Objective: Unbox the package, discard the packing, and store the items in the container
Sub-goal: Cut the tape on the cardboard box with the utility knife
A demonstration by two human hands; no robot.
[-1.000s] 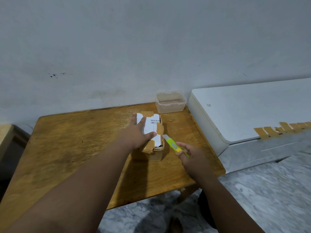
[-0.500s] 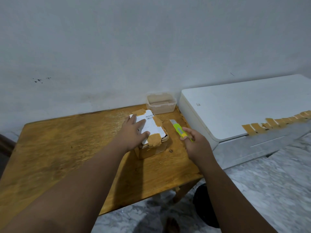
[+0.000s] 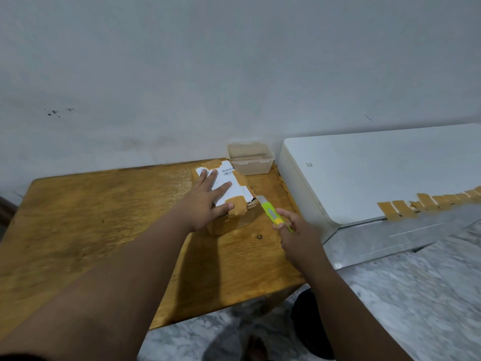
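Package taped shut, left hand flat on top, right hand gripping cutter, clear container behind

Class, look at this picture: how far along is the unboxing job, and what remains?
Done: nothing yet; the box is taped shut. In hand: the left hand presses flat on it while the right hand holds the green cutter, blade at its near corner. Left: cut the tape, discard packing, fill the clear container.

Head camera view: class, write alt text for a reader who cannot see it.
A person's left hand presses flat on a taped cardboard package on a wooden table; the right hand holds a green utility knife, blade near the package's edge. A clear container stands behind it.
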